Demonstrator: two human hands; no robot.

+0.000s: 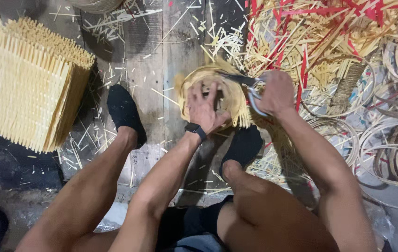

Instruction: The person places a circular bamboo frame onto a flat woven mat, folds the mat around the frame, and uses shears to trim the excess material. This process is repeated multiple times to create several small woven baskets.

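Between the person's two dark-shod feet, on the worn wooden floor (147,51), sits a small round woven bamboo basket (208,79) with loose strip ends fringing its rim. Left hand (203,109) lies on top of the basket, fingers (198,95) spread wide and pressed flat against the weave, steadying rather than clasping it; a dark wristwatch (195,129) circles that wrist. Right hand (277,93) is closed around the pale handles of a pair of scissors (250,86), whose dark blades point left across the basket's upper right edge, touching or just above the fringe there; blur hides whether the blades are parted. Left foot in a black shoe (124,112) rests to the left of the basket, the other black shoe (243,144) just below it. Bamboo offcuts litter the boards. Off to the far left stands a stack of flat woven bamboo mats (21,88). Behind the scissor hand is a heap of pale and red strips (329,32), and to the right lie coiled bamboo hoops (395,154)
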